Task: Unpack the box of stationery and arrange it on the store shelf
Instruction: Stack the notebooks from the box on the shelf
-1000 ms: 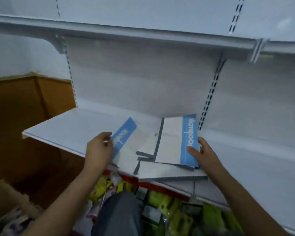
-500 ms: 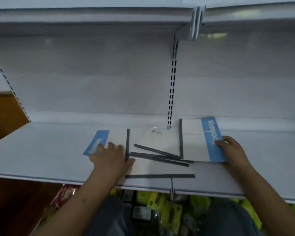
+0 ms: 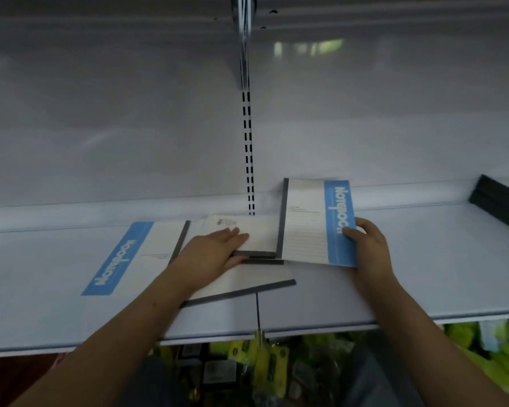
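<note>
Both bare forearms were extended forward from the lower edge of the view, the left angled toward one o'clock and the right toward eleven o'clock. The left hand (image 3: 215, 254) was laid flat, palm down, with straight fingers pointed toward two o'clock. The right hand (image 3: 366, 245) was curled, with the thumb pinched inward toward nine o'clock.

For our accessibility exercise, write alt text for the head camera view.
A person's left hand presses flat on overlapping notebooks on a white store shelf, while the right hand grips a blue-banded notebook.
</note>
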